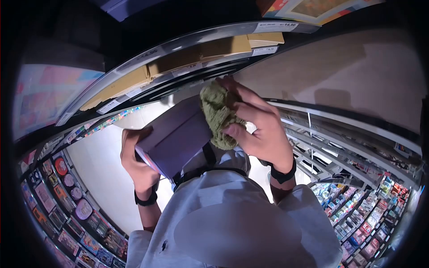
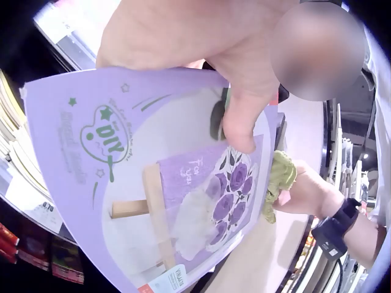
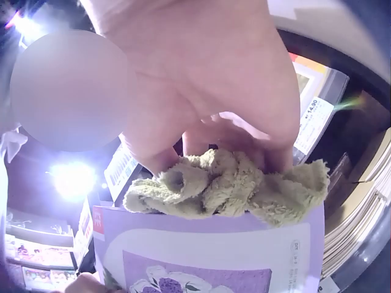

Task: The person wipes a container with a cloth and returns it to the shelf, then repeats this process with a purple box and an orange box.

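Observation:
A purple DIY kit box (image 1: 178, 131) is held tilted in front of the body, its printed face with a picture of purple roses showing in the left wrist view. My left hand (image 1: 139, 161) grips the box at one end, with the thumb (image 2: 243, 125) lying over the printed face. At the opposite end, my right hand (image 1: 266, 129) holds a bunched, fuzzy green cloth (image 1: 215, 114) between thumb and fingers. In the right wrist view the cloth (image 3: 226, 186) lies along the box's edge. The crumpled folds hide part of that edge and some fingertips.
Just ahead runs a shelf edge with price labels (image 1: 277, 27), and below it a tier of yellowish-brown flat packs (image 1: 192, 58). Racks of small packaged goods (image 1: 371, 223) stand low on the right, with more goods (image 1: 76, 210) on the left. A pale floor (image 1: 94, 165) shows between them.

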{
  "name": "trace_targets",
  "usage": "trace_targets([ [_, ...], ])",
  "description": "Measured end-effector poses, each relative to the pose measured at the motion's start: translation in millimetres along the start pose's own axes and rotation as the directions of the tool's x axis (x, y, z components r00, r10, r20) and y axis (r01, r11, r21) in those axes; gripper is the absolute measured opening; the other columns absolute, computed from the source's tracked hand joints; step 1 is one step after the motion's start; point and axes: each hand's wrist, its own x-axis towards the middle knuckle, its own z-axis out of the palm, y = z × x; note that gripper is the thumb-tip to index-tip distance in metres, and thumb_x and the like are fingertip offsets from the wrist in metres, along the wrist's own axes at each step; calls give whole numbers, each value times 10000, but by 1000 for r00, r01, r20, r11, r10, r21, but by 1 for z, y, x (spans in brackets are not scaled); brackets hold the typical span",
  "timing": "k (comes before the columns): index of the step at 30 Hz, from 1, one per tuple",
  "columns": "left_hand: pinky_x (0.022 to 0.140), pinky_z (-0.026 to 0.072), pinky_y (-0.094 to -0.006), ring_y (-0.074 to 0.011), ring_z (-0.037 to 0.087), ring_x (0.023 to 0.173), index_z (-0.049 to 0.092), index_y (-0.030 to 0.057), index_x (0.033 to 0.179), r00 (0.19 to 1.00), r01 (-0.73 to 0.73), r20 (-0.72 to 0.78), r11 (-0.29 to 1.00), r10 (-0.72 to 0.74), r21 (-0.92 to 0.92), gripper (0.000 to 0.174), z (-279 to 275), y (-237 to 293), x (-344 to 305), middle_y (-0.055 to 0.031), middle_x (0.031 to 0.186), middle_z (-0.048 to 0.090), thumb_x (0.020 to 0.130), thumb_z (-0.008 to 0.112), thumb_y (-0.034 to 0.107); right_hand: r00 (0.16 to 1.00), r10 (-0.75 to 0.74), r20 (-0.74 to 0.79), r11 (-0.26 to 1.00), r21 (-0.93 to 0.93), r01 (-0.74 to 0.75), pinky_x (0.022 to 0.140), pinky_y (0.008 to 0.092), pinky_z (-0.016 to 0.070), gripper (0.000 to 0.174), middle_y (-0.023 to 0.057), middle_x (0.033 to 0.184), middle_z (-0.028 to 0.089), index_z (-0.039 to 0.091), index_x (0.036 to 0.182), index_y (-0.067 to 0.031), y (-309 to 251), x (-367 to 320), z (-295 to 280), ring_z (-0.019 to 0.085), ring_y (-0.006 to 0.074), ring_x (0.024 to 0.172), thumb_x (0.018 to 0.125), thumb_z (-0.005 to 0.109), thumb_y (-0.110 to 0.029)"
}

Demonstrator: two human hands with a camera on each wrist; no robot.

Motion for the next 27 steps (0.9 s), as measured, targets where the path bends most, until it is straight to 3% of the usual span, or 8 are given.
trace_targets([
  [3, 726, 443, -306, -228, 565, 787, 656, -36, 971, 998, 17, -66, 1000, -16, 17, 420, 14, 7, -5, -122, 846, 607, 616, 800, 137, 999, -13, 38, 1000, 19, 13, 1011, 429, 472, 368, 207, 1359, 548, 672, 1068, 0, 10, 4, -14, 527, 400, 1258, 708, 739, -38],
  [6, 731, 444, -305, -221, 567, 793, 659, -35, 971, 998, 2, -70, 1000, -1, 25, 405, 26, 12, -7, -121, 849, 610, 622, 798, 117, 998, -4, 65, 998, 55, 0, 1028, 426, 469, 607, 202, 1367, 538, 565, 1268, -25, 15, 10, -23, 528, 399, 1250, 688, 744, -27],
  [9, 732, 445, -298, -213, 568, 792, 660, -34, 972, 997, 34, -73, 999, -33, 15, 400, 32, 14, -14, -115, 845, 609, 630, 798, 120, 997, -34, 75, 988, 155, 22, 1023, 426, 473, 659, 194, 1373, 529, 556, 1292, -47, 21, 11, -27, 533, 395, 1241, 664, 751, -4],
  [14, 748, 442, -282, -188, 574, 825, 656, -31, 990, 999, 40, 17, 999, -40, -15, 404, 29, 11, -11, -103, 870, 599, 639, 795, 112, 993, -113, 42, 977, 185, 103, 1006, 413, 488, 538, 177, 1358, 568, 707, 1125, -52, 21, 7, -39, 584, 321, 1217, 594, 785, -17],
  [18, 750, 446, -275, -170, 578, 823, 655, -31, 991, 999, 30, 45, 999, -28, -31, 392, 29, 15, 3, -89, 875, 597, 652, 791, 111, 992, -117, 55, 993, 31, 116, 958, 403, 524, 626, 162, 1300, 618, 692, 1191, -80, 29, 3, -40, 616, 339, 1169, 574, 786, -23],
  [23, 744, 451, -257, -158, 578, 780, 649, -25, 1029, 992, -54, 120, 995, 44, 83, 391, 22, -8, 7, -86, 855, 595, 696, 777, 133, 1000, -5, 25, 996, 88, 2, 972, 399, 518, 702, 154, 1324, 607, 640, 1267, -92, 30, 0, -27, 609, 343, 1184, 586, 791, -15],
  [24, 758, 456, -259, -161, 589, 802, 645, -29, 1038, 988, -53, 150, 995, 39, 86, 430, 19, -15, 7, -89, 878, 610, 701, 789, 195, 1000, -7, 10, 995, 101, 6, 956, 400, 524, 688, 165, 1293, 612, 624, 1263, -75, 31, -1, -24, 612, 343, 1159, 596, 782, -13],
  [27, 769, 470, -316, -216, 582, 868, 621, -41, 1030, 970, -39, 238, 997, 53, -65, 436, 17, -22, 11, -98, 961, 620, 767, 726, 291, 1000, 8, -27, 995, 104, -5, 926, 400, 537, 688, 185, 1223, 632, 593, 1268, -42, 38, -6, -20, 632, 349, 1095, 608, 787, -27],
])
